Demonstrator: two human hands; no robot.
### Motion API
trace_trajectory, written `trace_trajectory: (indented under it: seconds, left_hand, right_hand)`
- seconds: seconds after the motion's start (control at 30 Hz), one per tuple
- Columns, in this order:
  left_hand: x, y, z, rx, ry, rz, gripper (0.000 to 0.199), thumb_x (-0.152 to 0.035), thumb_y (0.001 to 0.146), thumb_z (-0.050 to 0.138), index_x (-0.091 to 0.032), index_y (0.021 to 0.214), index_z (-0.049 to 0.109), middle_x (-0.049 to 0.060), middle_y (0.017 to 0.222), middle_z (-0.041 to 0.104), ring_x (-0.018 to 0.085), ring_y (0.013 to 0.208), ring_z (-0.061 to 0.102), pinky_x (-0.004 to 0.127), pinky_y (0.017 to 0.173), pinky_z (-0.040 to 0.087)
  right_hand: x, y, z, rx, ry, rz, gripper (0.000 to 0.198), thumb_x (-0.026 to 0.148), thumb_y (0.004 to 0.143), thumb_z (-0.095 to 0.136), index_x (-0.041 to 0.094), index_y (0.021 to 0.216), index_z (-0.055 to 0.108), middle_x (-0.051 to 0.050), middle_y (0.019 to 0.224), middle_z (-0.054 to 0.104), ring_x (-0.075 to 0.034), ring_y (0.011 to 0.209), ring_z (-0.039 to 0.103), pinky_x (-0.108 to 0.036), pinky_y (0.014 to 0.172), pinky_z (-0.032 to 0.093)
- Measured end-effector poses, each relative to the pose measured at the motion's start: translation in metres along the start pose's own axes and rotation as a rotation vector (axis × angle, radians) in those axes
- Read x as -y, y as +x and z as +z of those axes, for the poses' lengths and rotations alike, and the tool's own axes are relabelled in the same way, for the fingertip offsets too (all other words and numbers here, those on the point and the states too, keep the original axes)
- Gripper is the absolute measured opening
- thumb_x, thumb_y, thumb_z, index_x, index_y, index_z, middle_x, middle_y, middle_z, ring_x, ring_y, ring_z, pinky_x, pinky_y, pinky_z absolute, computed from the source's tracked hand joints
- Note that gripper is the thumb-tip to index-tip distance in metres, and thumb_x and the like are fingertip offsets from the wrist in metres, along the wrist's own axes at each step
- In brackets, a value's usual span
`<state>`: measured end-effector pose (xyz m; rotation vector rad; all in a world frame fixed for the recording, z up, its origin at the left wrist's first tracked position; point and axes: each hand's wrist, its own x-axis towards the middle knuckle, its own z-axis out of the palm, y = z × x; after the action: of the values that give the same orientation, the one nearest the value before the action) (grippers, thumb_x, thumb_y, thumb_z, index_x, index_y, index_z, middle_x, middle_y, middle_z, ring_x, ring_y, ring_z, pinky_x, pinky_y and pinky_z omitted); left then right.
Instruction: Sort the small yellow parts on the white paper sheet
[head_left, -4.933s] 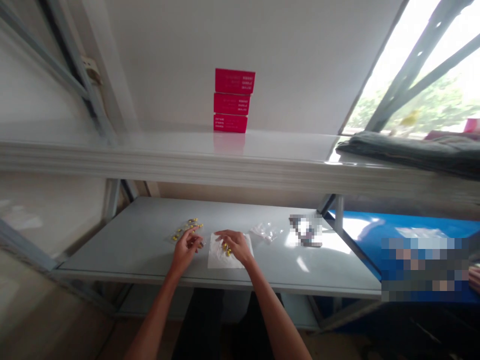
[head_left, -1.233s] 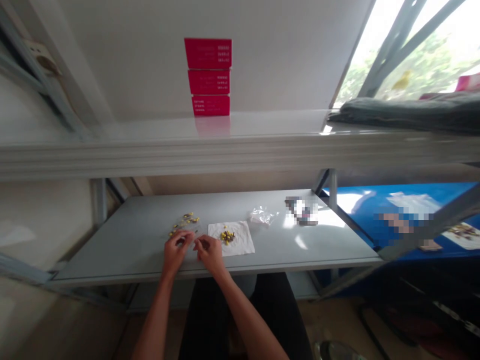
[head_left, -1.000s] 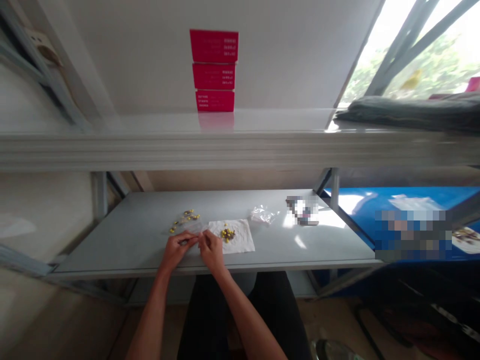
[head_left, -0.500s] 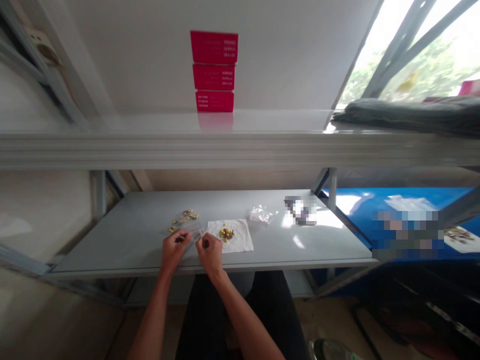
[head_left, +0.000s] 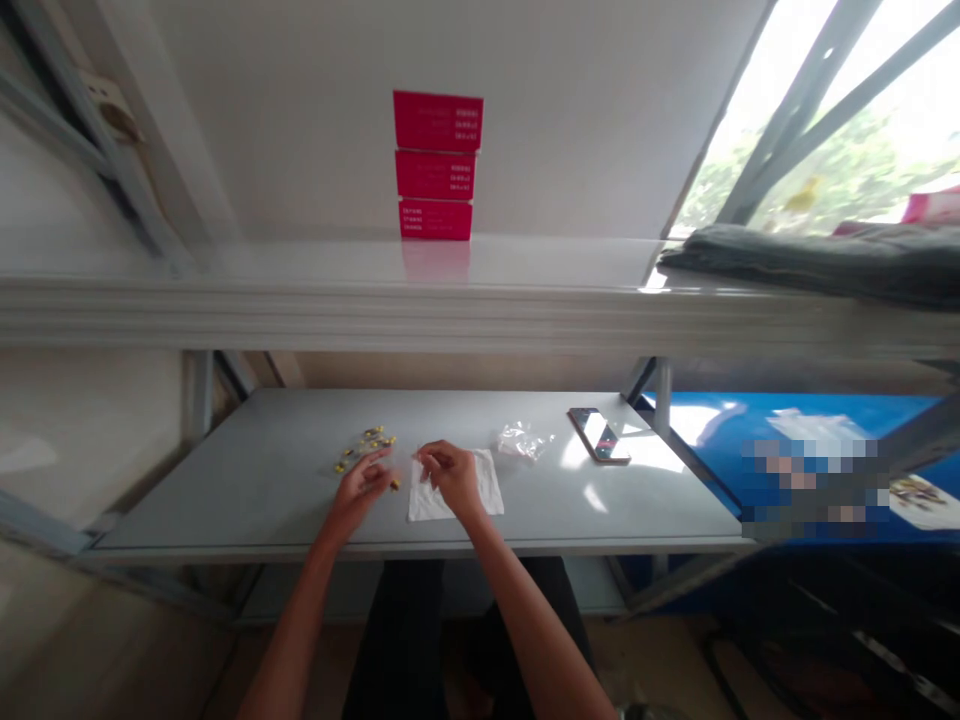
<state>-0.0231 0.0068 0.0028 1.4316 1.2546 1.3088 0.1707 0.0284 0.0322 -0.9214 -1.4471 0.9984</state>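
My left hand (head_left: 361, 492) is closed, thumb against fingers, at the edge of what looks like a small clear plastic bag (head_left: 391, 466), faint and blurred. A small yellow-and-dark piece (head_left: 395, 484) shows just by its fingertips. Over the white cloth (head_left: 486, 488) is my right hand (head_left: 450, 476), its fingers drawn together in a pinch; whatever they hold, if anything, is hidden. The hand covers the middle of the cloth. Beyond my left hand lie several yellow-and-dark pieces (head_left: 373, 438), seemingly in clear bags.
Crumpled clear plastic (head_left: 523, 441) and a phone (head_left: 598, 435) lie to the right on the grey table (head_left: 247, 470). A shelf (head_left: 315, 315) crosses above, bearing stacked red boxes (head_left: 436, 168). At right is a blue table (head_left: 720, 425) with a blurred-out patch.
My hands have moved apart. The right one has shifted rightward over the cloth and now hides the yellow-and-dark pieces seen there before. The view has tilted slightly upward.
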Motion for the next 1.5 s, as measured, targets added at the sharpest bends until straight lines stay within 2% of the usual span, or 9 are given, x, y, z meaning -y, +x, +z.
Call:
trace_trajectory:
  seconds: [0.13, 0.27, 0.4, 0.63, 0.87, 1.1, 1.2, 1.33, 1.5]
  left_hand:
    - [-0.008, 0.001, 0.01, -0.065, -0.126, 0.005, 0.065, -0.051, 0.08, 0.072, -0.017, 0.132, 0.052, 0.002, 0.081, 0.067, 0.018, 0.067, 0.067, 0.032, 0.066, 0.056]
    - [-0.012, 0.013, 0.024, -0.056, -0.085, 0.041, 0.059, -0.048, 0.079, 0.073, -0.016, 0.126, 0.055, 0.001, 0.079, 0.065, 0.014, 0.061, 0.063, 0.025, 0.055, 0.049]
    - [-0.012, 0.026, 0.037, -0.092, -0.006, 0.088, 0.052, -0.047, 0.078, 0.073, -0.017, 0.119, 0.06, 0.002, 0.081, 0.069, 0.016, 0.067, 0.066, 0.026, 0.06, 0.05]
    - [-0.02, 0.038, 0.053, -0.078, 0.233, 0.171, 0.038, -0.045, 0.081, 0.069, -0.017, 0.107, 0.069, 0.006, 0.085, 0.074, 0.02, 0.073, 0.069, 0.029, 0.068, 0.051]
    - [-0.031, 0.042, 0.059, -0.066, 0.117, 0.146, 0.046, -0.052, 0.082, 0.066, -0.014, 0.109, 0.069, 0.012, 0.097, 0.076, 0.023, 0.086, 0.071, 0.032, 0.071, 0.055]
    - [-0.011, 0.033, 0.05, -0.152, 0.117, 0.148, 0.044, -0.052, 0.086, 0.061, -0.016, 0.111, 0.067, 0.013, 0.11, 0.074, 0.023, 0.091, 0.07, 0.032, 0.071, 0.057]
    - [0.007, 0.029, 0.031, -0.231, 0.404, 0.216, 0.036, -0.046, 0.089, 0.055, -0.016, 0.102, 0.07, 0.012, 0.104, 0.074, 0.025, 0.092, 0.069, 0.035, 0.074, 0.057]
    - [0.027, 0.024, 0.005, -0.243, 0.811, 0.352, 0.029, -0.034, 0.087, 0.054, -0.016, 0.1, 0.074, 0.014, 0.107, 0.074, 0.031, 0.104, 0.065, 0.047, 0.094, 0.051]
    - [0.033, 0.02, 0.0, -0.213, 0.904, 0.385, 0.024, -0.033, 0.088, 0.056, -0.019, 0.085, 0.076, 0.012, 0.097, 0.076, 0.03, 0.1, 0.063, 0.047, 0.096, 0.049]
  right_hand:
    - [0.006, 0.007, -0.024, 0.079, -0.036, -0.022, 0.034, 0.048, 0.088, 0.061, 0.019, 0.083, 0.077, -0.002, 0.065, 0.07, -0.012, 0.05, 0.059, -0.021, 0.046, 0.044]
    - [-0.005, 0.007, -0.042, 0.036, -0.075, -0.026, 0.03, 0.048, 0.082, 0.069, 0.019, 0.081, 0.077, -0.007, 0.083, 0.076, -0.017, 0.066, 0.067, -0.024, 0.054, 0.05]
    - [-0.024, 0.004, -0.057, -0.034, -0.073, -0.011, 0.031, 0.047, 0.077, 0.074, 0.016, 0.075, 0.071, -0.006, 0.077, 0.073, -0.016, 0.061, 0.063, -0.024, 0.053, 0.048]
    - [-0.039, -0.003, -0.065, -0.061, -0.17, -0.107, 0.034, 0.034, 0.085, 0.064, 0.02, 0.115, 0.069, 0.0, 0.074, 0.069, -0.012, 0.059, 0.056, -0.022, 0.058, 0.047]
    - [-0.044, -0.003, -0.063, -0.083, -0.207, -0.041, 0.019, 0.028, 0.083, 0.06, 0.018, 0.079, 0.075, -0.003, 0.074, 0.072, -0.014, 0.06, 0.055, -0.024, 0.061, 0.042]
    - [-0.047, 0.0, -0.065, -0.129, -0.148, -0.004, 0.021, 0.035, 0.082, 0.063, 0.017, 0.077, 0.074, -0.002, 0.068, 0.068, -0.013, 0.059, 0.053, -0.024, 0.059, 0.04]
    - [-0.047, 0.003, -0.069, -0.237, -0.031, 0.001, 0.025, 0.04, 0.083, 0.064, 0.017, 0.077, 0.07, -0.001, 0.067, 0.065, -0.013, 0.058, 0.052, -0.024, 0.057, 0.04]
    - [-0.049, 0.004, -0.077, -0.603, 0.168, 0.006, 0.03, 0.047, 0.087, 0.062, 0.018, 0.084, 0.06, 0.004, 0.06, 0.055, -0.012, 0.054, 0.05, -0.023, 0.054, 0.041]
    - [-0.051, 0.0, -0.083, -0.883, 0.184, 0.121, 0.042, 0.054, 0.085, 0.064, 0.02, 0.104, 0.049, 0.003, 0.074, 0.059, -0.012, 0.055, 0.056, -0.024, 0.055, 0.044]
